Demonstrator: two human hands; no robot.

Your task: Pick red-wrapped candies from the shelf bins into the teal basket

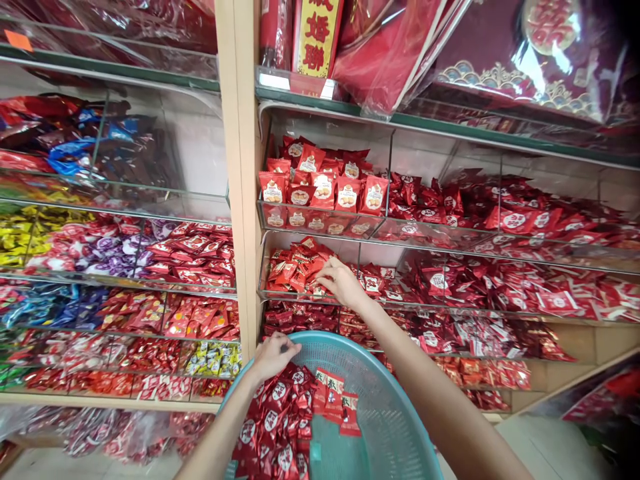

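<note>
My left hand [274, 357] is closed over the far left rim of a round teal plastic basket [400, 393]. A heap of dark red wrapped candies [273, 420] fills the basket's left side. Several brighter red packets [335, 397] lie flat near its middle. My right hand [344, 283] reaches into a clear shelf compartment beyond the basket. Its fingers are apart at the edge of a pile of small red packets [299, 267], and no packet shows clearly in its grasp.
Clear-fronted shelves of red packets [520, 277] extend to the right. A wooden post [240, 167] divides them from left shelves with yellow candies [23, 233] and purple candies [117, 250]. Boxed red goods [315, 37] stand above. Bagged sweets [135, 433] sit low on the left.
</note>
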